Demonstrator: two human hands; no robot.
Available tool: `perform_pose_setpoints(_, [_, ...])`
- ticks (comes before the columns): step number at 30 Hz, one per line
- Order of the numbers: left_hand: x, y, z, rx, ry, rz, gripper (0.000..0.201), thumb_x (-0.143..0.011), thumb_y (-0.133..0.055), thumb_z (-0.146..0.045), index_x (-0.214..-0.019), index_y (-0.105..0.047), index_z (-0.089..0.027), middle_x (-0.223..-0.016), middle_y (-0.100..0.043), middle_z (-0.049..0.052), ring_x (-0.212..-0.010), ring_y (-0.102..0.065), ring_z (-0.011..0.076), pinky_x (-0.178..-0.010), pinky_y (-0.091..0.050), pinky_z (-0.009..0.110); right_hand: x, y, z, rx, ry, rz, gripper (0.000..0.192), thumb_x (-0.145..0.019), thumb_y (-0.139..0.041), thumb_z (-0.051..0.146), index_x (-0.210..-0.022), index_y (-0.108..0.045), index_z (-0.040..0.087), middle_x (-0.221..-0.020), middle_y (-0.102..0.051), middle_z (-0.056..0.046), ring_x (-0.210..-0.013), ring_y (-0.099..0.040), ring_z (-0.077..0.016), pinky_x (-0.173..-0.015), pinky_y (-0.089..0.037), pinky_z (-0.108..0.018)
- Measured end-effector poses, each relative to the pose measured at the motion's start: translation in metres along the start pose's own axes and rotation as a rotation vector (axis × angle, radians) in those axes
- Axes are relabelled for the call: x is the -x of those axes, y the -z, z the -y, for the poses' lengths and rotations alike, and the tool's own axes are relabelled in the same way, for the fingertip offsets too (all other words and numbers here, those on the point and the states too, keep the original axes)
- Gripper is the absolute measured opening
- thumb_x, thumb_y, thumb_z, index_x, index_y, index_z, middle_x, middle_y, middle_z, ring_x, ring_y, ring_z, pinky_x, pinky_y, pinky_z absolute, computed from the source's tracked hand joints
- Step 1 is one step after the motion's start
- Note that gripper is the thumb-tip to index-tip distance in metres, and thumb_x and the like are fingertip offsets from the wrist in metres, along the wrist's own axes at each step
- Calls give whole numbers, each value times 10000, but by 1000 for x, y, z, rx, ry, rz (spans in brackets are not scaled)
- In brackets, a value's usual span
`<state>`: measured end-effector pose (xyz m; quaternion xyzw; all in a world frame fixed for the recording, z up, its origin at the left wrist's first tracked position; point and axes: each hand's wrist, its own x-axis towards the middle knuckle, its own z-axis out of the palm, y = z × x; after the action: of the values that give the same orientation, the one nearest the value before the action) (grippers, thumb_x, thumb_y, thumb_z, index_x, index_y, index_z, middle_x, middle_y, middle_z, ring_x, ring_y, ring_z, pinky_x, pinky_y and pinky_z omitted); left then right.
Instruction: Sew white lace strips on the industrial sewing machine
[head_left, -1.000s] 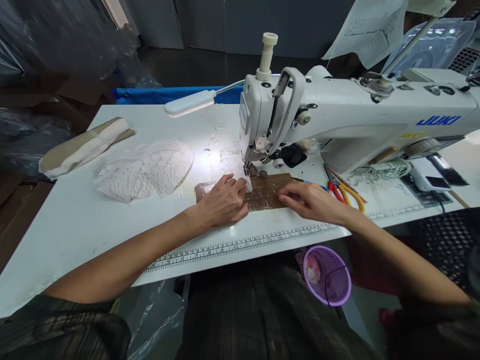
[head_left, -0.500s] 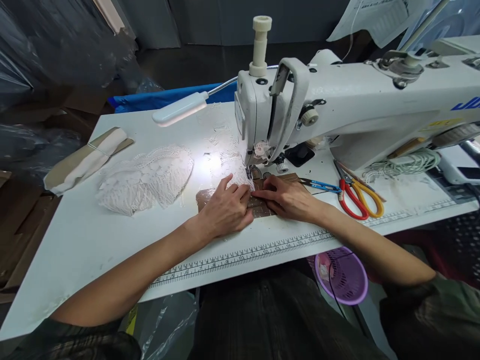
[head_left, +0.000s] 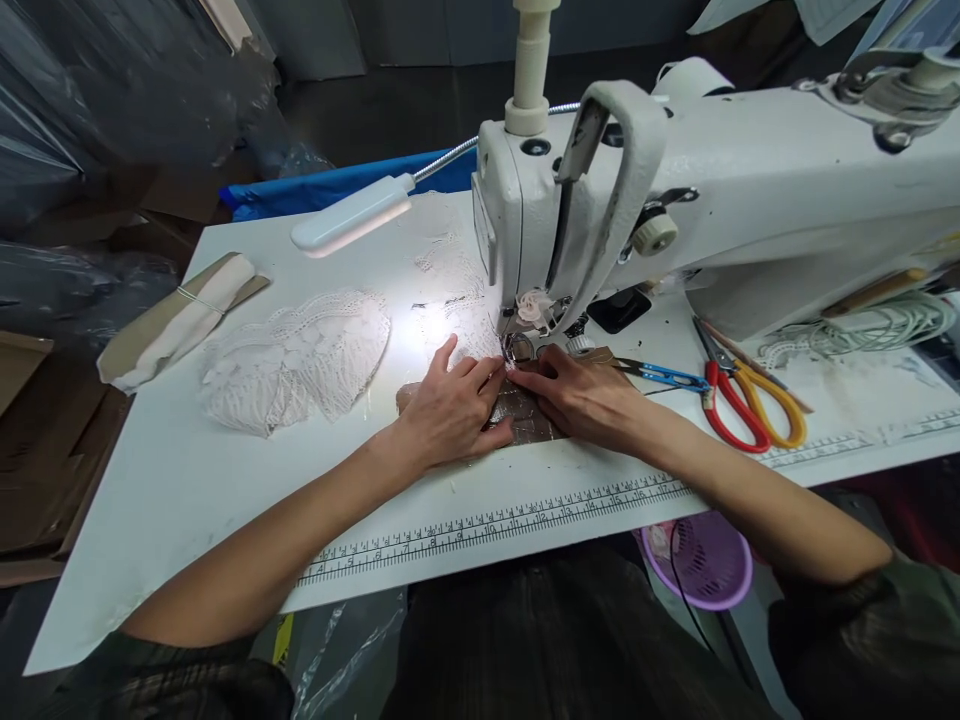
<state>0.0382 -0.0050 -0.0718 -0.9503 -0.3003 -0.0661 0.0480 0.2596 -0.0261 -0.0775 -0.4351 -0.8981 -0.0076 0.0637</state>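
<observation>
Red-and-yellow scissors lie right of blue thread snips; white lace pieces heaped left, purple basket below the worktop.

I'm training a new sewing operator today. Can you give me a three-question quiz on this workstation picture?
1. True or false: both hands rest on the table in front of the presser foot.
2. Which lies nearer the right hand: blue snips or red-and-yellow scissors?
3. What sits left of the left hand?

Key:
1. True: left hand and right hand meet below the presser foot.
2. Blue snips, not scissors.
3. White lace pieces.
</observation>
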Motion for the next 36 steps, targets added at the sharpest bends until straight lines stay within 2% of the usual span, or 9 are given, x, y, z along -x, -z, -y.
perform_pose_setpoints(8, [-3, -3, 6, 18, 21, 3, 565, -910, -463, -509, -1232, -608, -68, -1342, -575, 208, -1076, -600, 337, -1102, -323, 638, -9, 4, 3, -37, -9, 8, 436, -934, -406, 137, -1331, -584, 175, -1076, -634, -169, -735, -564, -197, -581, -335, -292])
perform_pose_setpoints(13, [-5, -2, 9, 61, 57, 14, 588, -898, -492, -524, -1279, -573, -84, -1351, -562, 194, -1119, -584, 329, -1105, -329, 621, -9, 6, -11, -144, -73, 70, 426, -945, -428, 258, -1337, -584, 199, -1037, -641, -146, -668, -550, -186, -558, -351, -294])
perform_pose_setpoints(16, [-6, -3, 11, 87, 73, 18, 646, -888, -496, -562, -1315, -542, -79, -1369, -543, 199, -1177, -560, 338, -1123, -304, 626, -8, 12, -26, -382, -74, 45, 331, -966, -428, 334, -1132, -677, 193, -926, -649, -95, -718, -579, -181, -636, -427, -299])
perform_pose_setpoints(19, [-6, -5, 13, 109, 91, 19, 692, -877, -502, -592, -1331, -526, -69, -1365, -539, 204, -1187, -557, 335, -1133, -296, 615, -11, 14, -36, -624, -135, 54, 355, -999, -400, 401, -906, -665, 183, -740, -637, -39, -678, -580, -159, -640, -449, -284])
perform_pose_setpoints(21, [-6, -7, 14, 128, 96, 12, 703, -874, -505, -607, -1332, -526, -74, -1353, -546, 201, -1171, -566, 328, -1126, -307, 607, -16, 10, -39, -695, -249, 69, 408, -1008, -380, 414, -779, -622, 178, -628, -608, -17, -597, -562, -145, -597, -441, -279])
perform_pose_setpoints(24, [-5, -9, 16, 152, 93, -8, 694, -873, -507, -621, -1334, -527, -103, -1337, -557, 186, -1164, -568, 320, -1117, -316, 601, -20, 3, -38, -701, -363, 16, 453, -1002, -393, 434, -647, -532, 190, -550, -566, -9, -537, -538, -139, -565, -428, -283])
perform_pose_setpoints(29, [-4, -10, 16, 163, 98, -23, 711, -871, -511, -619, -1354, -501, -98, -1311, -570, 191, -1176, -561, 326, -1122, -313, 609, -15, 0, -30, -658, -350, -128, 369, -916, -551, 528, -737, -495, 211, -715, -581, -24, -627, -546, -152, -571, -442, -290])
perform_pose_setpoints(33, [-3, -12, 17, 163, 89, -28, 766, -872, -502, -643, -1355, -492, -50, -1310, -565, 214, -1205, -553, 324, -1165, -271, 593, -10, -2, -27, -649, -420, -207, 255, -891, -560, 408, -740, -492, 213, -737, -580, -32, -633, -541, -155, -586, -438, -293])
perform_pose_setpoints(36, [-3, -15, 19, 160, 97, -50, 775, -885, -485, -645, -1366, -472, -38, -1347, -535, 226, -1261, -522, 326, -1193, -224, 596, -8, -4, -29, -711, -449, -193, 145, -870, -546, 338, -808, -540, 207, -680, -602, -18, -579, -547, -161, -549, -416, -287])
